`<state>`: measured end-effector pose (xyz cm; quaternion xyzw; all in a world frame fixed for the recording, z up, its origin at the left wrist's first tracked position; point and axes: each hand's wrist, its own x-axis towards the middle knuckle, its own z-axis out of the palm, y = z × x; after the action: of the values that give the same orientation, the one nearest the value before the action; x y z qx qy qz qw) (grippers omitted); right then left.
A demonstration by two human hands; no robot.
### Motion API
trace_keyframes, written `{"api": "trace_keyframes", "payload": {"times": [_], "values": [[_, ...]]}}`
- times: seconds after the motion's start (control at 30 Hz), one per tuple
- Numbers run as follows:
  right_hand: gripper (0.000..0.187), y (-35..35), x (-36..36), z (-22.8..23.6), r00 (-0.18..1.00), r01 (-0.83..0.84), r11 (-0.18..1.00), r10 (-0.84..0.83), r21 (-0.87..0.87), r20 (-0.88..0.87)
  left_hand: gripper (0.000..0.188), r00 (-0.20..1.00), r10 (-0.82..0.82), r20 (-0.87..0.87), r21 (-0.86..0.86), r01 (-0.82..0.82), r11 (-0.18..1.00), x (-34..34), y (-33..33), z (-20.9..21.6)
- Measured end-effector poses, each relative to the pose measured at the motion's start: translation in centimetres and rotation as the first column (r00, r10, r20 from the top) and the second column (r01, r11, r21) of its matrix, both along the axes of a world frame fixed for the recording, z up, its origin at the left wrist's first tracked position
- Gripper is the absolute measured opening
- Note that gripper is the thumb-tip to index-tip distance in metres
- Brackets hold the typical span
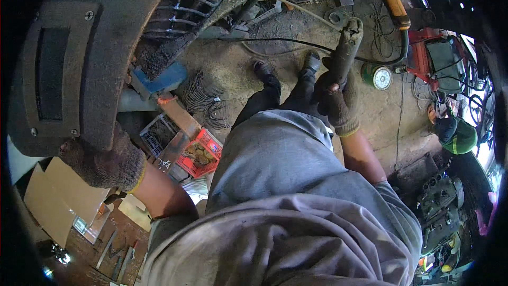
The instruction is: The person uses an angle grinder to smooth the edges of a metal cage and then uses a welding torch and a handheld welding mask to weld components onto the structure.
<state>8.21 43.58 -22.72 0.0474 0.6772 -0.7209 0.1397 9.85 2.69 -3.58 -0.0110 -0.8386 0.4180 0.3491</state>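
My left hand [108, 163], in a dirty knitted glove, is closed at the lower edge of a dark welding shield [114, 42] with a rectangular window; the handle is hidden. My gloved right hand [341, 107] is wrapped round a worn electrode holder [346, 47]. From its jaws a thin welding rod [291, 5] runs up and left, its reddish tip close to the edge of a curved metal grille [185, 8]. Whether the tip touches the metal I cannot tell. The shield overlaps part of the grille's left side.
Wire coils [201, 95], a red crate [203, 153] and cardboard [66, 196] lie at the left. A black cable [286, 39] crosses the floor past a round tin [380, 77]. At the right are a red-framed machine [442, 61], a person in a green cap [463, 137] and engine parts [442, 206].
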Motion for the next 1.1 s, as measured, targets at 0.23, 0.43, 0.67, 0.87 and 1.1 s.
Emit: {"api": "trace_keyframes", "payload": {"times": [0.23, 0.43, 0.67, 0.87, 1.1], "values": [[0.062, -0.5, 0.0, -0.1, 0.998, -0.014, 0.992, 0.022, -0.128, 0.062, 0.062, 0.995, 0.026, 0.099, 0.221, -0.047, 0.974, 1.1, -0.1, -1.1], [0.078, -1.2, -0.4, -0.3, 0.998, 0.013, 0.994, -0.006, -0.110, 0.060, 0.049, 0.984, -0.142, 0.104, 0.400, 0.089, 0.912, 0.2, 4.2, -1.9], [0.059, -1.3, -0.6, -0.2, 0.999, 0.004, 0.992, 0.002, -0.130, 0.045, 0.048, 0.958, -0.287, 0.032, 0.644, 0.200, 0.739, 2.5, 5.0, -5.2], [0.060, -1.1, -0.9, -0.3, 0.999, -0.011, 0.995, 0.017, -0.104, 0.048, 0.055, 0.858, -0.507, 0.087, 0.546, 0.384, 0.744, 0.2, 5.5, -4.5], [0.064, -0.9, -0.7, -1.4, 1.000, -0.014, 0.995, 0.013, -0.097, -0.006, 0.049, 0.886, -0.463, 0.024, 0.585, 0.363, 0.725, 0.5, 6.4, -4.9]]}}
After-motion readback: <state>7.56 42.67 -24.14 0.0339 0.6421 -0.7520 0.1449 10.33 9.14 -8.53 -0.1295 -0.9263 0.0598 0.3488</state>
